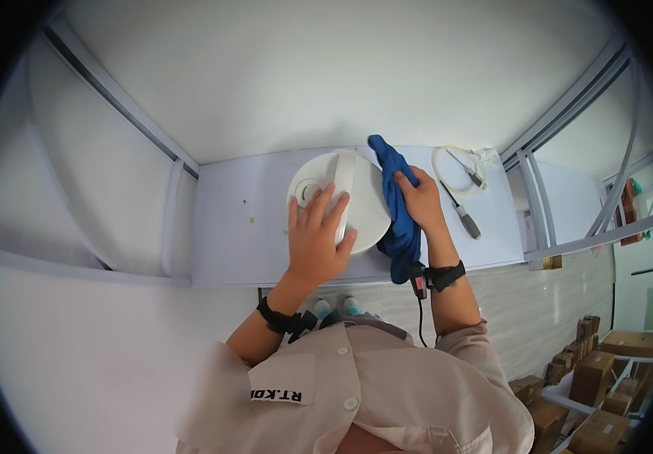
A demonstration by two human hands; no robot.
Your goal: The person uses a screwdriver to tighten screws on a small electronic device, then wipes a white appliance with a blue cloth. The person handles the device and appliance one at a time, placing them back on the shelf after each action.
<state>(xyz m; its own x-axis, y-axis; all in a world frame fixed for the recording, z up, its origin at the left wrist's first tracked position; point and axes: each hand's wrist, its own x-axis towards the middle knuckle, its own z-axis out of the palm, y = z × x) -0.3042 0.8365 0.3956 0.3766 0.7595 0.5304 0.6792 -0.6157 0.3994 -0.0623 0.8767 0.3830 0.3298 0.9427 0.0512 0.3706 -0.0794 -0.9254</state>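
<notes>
A round white object like a lid, with a raised bar across its top and a small circular fitting on its left side, sits on the white table. Spread fingers of my left hand lie on it, over the left side of the bar. At its right edge, my right hand grips a bunched blue cloth. The cloth hangs down along that edge toward the table's front. Whether the cloth presses on the white surface I cannot tell.
On the table's right lie a screwdriver with a grey handle, a second, smaller screwdriver and a pale ring. A black cable hangs near my right wrist. Metal frame posts flank the table; cardboard boxes stand at lower right.
</notes>
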